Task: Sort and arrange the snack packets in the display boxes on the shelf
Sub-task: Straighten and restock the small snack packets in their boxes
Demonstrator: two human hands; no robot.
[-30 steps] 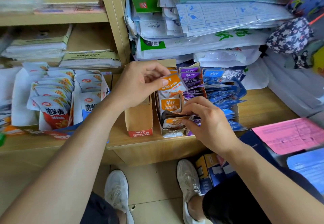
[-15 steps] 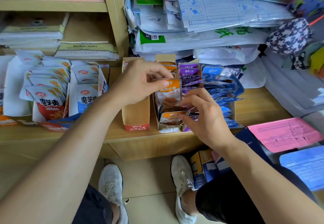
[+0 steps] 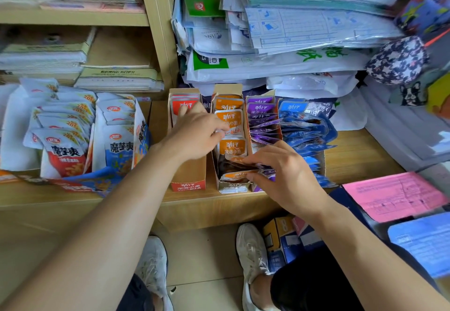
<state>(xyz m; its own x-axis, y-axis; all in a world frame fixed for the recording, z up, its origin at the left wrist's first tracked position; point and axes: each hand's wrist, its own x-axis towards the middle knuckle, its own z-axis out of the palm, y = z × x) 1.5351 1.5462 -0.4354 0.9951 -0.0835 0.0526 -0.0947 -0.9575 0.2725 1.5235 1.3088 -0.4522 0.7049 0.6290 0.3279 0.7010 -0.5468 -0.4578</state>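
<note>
orange foil packets [image 3: 231, 145] | flat, glossy | cardboard box [image 3: 233, 188] | right hand [image 3: 289, 177] pinches front

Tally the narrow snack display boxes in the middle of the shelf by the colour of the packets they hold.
Red-packet box: 1
Orange-packet box: 1
Purple-packet box: 1
Blue-packet box: 1
Total: 4
</note>
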